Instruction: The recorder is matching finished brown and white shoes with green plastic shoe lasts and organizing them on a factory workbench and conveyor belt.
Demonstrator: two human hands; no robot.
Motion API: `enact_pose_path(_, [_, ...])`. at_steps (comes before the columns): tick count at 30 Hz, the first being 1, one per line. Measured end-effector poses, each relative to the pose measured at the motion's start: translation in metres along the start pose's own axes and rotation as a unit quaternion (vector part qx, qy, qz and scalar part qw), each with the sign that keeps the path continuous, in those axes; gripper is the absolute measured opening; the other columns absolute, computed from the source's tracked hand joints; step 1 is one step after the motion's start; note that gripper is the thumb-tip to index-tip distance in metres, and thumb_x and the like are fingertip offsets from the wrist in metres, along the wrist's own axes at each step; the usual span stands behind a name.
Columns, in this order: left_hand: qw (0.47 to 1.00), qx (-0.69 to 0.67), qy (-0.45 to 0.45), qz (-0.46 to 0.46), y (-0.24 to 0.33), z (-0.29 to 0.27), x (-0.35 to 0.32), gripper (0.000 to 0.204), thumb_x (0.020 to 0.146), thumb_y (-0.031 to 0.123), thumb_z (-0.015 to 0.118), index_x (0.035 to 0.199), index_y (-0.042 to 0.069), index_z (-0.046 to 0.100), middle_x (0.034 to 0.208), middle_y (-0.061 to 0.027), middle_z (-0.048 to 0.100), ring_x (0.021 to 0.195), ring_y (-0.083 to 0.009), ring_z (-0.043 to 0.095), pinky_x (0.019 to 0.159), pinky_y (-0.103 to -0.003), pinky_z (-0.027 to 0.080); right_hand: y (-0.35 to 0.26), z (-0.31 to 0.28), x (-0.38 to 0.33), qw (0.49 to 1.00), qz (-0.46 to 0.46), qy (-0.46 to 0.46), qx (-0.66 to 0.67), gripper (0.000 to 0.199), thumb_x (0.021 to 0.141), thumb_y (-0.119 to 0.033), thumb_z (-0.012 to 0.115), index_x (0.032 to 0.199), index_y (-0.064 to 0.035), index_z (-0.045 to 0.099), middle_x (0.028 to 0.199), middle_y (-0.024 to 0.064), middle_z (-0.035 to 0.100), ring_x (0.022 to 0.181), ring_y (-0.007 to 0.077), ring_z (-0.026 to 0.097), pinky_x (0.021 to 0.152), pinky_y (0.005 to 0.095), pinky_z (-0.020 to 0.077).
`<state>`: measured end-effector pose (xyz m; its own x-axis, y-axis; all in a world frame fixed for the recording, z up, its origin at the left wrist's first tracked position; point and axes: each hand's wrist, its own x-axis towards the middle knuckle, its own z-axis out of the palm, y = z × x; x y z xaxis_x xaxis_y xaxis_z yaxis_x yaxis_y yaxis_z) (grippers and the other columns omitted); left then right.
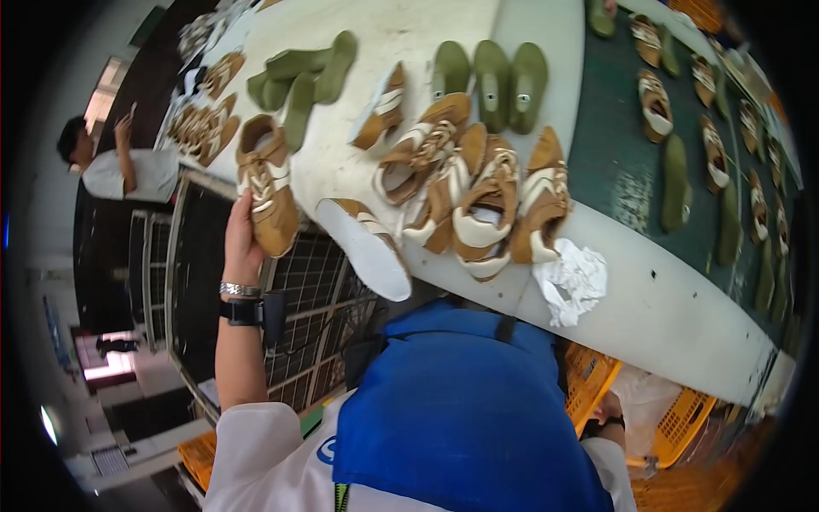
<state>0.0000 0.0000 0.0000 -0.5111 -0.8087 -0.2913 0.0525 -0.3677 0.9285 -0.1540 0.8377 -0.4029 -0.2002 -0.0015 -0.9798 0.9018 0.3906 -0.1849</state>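
left hand (241, 239) raised, gripping one tan shoe (266, 183) at the table's near edge.

my left forearm rises from six o'clock, wrist straight, fingers closed around the shoe's heel end, toe pointing to twelve o'clock. a pile of matching shoes (469, 192) lies at three o'clock on the white table (665, 299). my right hand (607, 416) is low, mostly hidden; i cannot tell its grip.

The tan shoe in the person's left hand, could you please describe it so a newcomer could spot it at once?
Start at the white table and go to its left edge. There the left hand holds up a tan shoe with white stripes and laces. Unlike the piled shoes, it is off the table.
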Motion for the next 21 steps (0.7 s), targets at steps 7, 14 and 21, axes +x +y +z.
enact_pose_path(7, [0.995, -0.087, 0.018, -0.037, -0.012, -0.025, 0.005, 0.038, 0.093, 0.029, 0.044, 0.119, 0.002, 0.045, 0.116, -0.012, 0.054, 0.104, -0.0236, 0.055, 0.089, -0.038, 0.045, -0.067, -0.039, -0.048, 0.869, -0.22, 0.307, 0.32, 0.068, 0.08, -0.043, 0.056, 0.134, -0.0107, 0.029, 0.13, 0.0141, 0.036, 0.119, 0.0297, 0.035, 0.1, 0.039, 0.0316])
enact_pose_path(14, [0.985, -0.071, 0.005, -0.155, -0.148, -0.031, 0.044, 0.038, 0.093, 0.03, 0.043, 0.121, 0.005, 0.04, 0.12, -0.0084, 0.05, 0.109, -0.0228, 0.049, 0.094, -0.042, 0.04, -0.14, 0.049, -0.096, 0.969, -0.127, 0.212, 0.004, 0.034, 0.086, -0.029, 0.05, 0.114, -0.0102, 0.043, 0.091, 0.0086, 0.051, 0.066, 0.0184, 0.045, 0.063, 0.0331, 0.0435])
enact_pose_path(21, [0.997, -0.065, 0.025, -0.047, -0.153, -0.057, 0.045, 0.027, 0.092, 0.02, 0.046, 0.113, 0.003, 0.044, 0.111, -0.0097, 0.054, 0.101, -0.0187, 0.054, 0.086, -0.034, 0.045, -0.183, 0.074, -0.161, 0.941, -0.047, 0.155, -0.298, 0.022, 0.083, -0.019, 0.05, 0.096, -0.0022, 0.052, 0.082, 0.0114, 0.058, 0.061, 0.0242, 0.055, 0.053, 0.0361, 0.0472])
